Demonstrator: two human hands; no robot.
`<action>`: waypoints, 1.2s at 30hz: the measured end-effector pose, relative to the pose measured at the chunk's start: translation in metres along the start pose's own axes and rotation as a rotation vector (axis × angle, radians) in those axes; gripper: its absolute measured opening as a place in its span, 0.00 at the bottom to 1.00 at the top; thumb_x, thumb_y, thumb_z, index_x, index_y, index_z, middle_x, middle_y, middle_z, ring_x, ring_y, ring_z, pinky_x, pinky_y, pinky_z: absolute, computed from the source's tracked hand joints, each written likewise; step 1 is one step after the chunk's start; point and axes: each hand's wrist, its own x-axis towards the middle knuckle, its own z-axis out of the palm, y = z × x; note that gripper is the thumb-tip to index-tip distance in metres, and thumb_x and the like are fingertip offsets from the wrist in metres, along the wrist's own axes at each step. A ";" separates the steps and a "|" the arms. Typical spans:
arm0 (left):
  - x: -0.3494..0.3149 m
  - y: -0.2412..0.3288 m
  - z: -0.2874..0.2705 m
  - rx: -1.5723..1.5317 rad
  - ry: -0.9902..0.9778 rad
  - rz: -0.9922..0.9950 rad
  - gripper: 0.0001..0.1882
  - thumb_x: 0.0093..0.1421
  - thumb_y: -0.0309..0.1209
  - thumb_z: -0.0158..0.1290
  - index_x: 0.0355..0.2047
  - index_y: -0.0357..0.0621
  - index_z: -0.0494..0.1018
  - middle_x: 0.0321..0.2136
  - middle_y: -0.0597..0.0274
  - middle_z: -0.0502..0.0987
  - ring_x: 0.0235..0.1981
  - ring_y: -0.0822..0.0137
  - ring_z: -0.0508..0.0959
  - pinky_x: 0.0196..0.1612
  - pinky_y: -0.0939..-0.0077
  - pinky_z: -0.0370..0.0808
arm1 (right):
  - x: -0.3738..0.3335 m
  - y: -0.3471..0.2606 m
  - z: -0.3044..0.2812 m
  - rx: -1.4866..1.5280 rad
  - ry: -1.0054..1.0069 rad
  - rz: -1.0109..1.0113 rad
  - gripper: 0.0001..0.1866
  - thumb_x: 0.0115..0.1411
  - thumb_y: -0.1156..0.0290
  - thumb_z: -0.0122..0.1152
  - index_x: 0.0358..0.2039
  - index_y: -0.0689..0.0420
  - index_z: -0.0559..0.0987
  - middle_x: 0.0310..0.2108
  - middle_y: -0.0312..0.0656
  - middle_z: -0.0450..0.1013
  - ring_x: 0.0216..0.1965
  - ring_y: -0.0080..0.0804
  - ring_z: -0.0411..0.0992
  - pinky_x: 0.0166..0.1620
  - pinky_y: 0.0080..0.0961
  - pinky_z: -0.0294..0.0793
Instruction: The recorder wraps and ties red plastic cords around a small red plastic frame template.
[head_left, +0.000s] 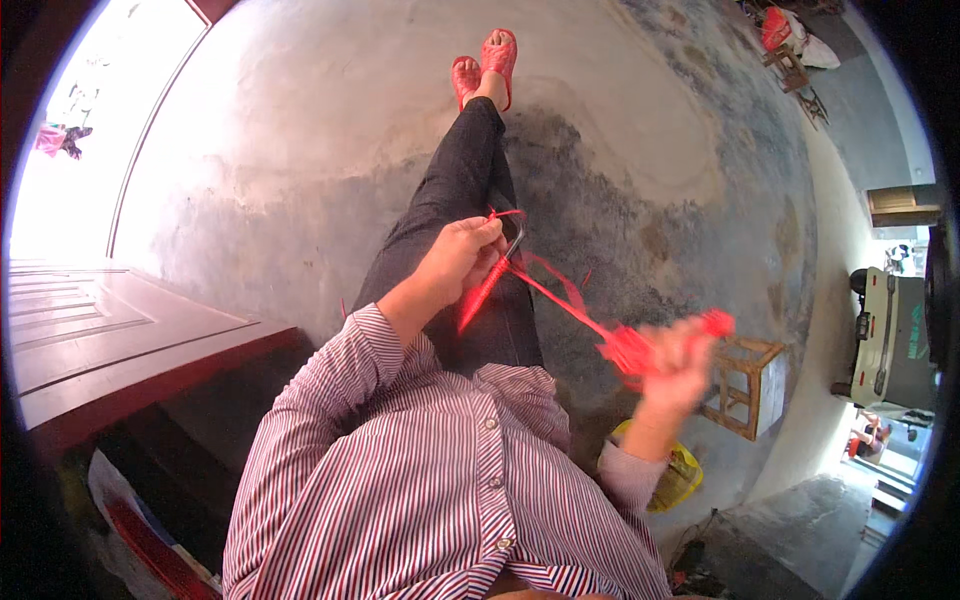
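Left hand (460, 256): fingers clamped on red wrapping (483, 293), partly done below them. Right hand (680, 366): blurred, fingers seem closed on red strand (580, 314), not yet wound.

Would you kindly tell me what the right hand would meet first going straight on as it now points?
The right hand, gripping red strips, seems to have a free way over the grey floor as far as shown, though blur and depth leave doubt.
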 end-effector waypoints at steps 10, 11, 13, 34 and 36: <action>0.012 -0.006 -0.007 0.042 0.002 0.003 0.10 0.63 0.34 0.50 0.27 0.41 0.71 0.18 0.68 0.69 0.09 0.81 0.56 0.10 0.84 0.47 | -0.020 -0.026 -0.095 -0.043 0.442 -0.072 0.17 0.65 0.68 0.47 0.18 0.46 0.60 0.13 0.23 0.50 0.13 0.12 0.47 0.14 0.14 0.46; 0.011 -0.006 -0.007 0.045 0.018 0.004 0.10 0.63 0.34 0.51 0.27 0.42 0.71 0.18 0.69 0.69 0.09 0.81 0.57 0.11 0.84 0.47 | -0.008 0.009 -0.084 -0.038 0.455 0.062 0.17 0.64 0.66 0.51 0.18 0.46 0.59 0.13 0.23 0.51 0.12 0.13 0.49 0.14 0.14 0.47; 0.007 -0.004 -0.001 0.074 0.047 -0.010 0.11 0.63 0.35 0.51 0.27 0.42 0.71 0.17 0.71 0.68 0.10 0.81 0.58 0.12 0.84 0.48 | 0.013 0.075 -0.053 -0.291 0.437 0.222 0.06 0.61 0.64 0.55 0.31 0.52 0.75 0.13 0.24 0.55 0.12 0.13 0.51 0.15 0.15 0.50; 0.057 -0.022 -0.021 0.233 -0.020 -0.265 0.04 0.52 0.29 0.47 0.30 0.48 0.67 0.21 0.55 0.75 0.08 0.77 0.55 0.11 0.79 0.48 | -0.041 0.093 -0.034 -0.508 0.131 0.459 0.12 0.58 0.72 0.58 0.20 0.50 0.66 0.16 0.24 0.58 0.15 0.12 0.53 0.19 0.16 0.51; 0.059 -0.019 -0.032 0.141 -0.060 -0.340 0.06 0.48 0.27 0.47 0.30 0.49 0.67 0.20 0.54 0.74 0.08 0.75 0.54 0.11 0.77 0.49 | -0.044 0.100 -0.050 -0.592 0.181 0.437 0.12 0.58 0.71 0.57 0.20 0.50 0.66 0.16 0.24 0.58 0.15 0.12 0.54 0.19 0.16 0.52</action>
